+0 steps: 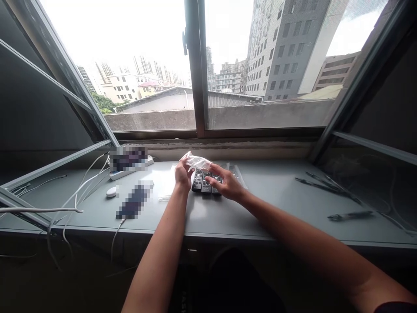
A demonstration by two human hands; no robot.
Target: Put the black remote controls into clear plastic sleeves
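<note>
Both hands at a plastic sleeve over the row of remotes

Left hand: fingers closed on one end of a thin, translucent, whitish plastic sleeve. Right hand: thumb and forefinger apart, forefinger at the sleeve's other end; whether it bears any load, cannot tell. Sleeve is held up, above the far end of three slim black remotes with many buttons, side by side on the grey tabletop. Clear plastic packaging lies right of the remotes; a black pen, farther right.

Judgement: step in hand is two-handed handling of the sleeve. Next move calls for a firm left pinch, light right fingers, and clearance over the remotes' buttons.
</note>
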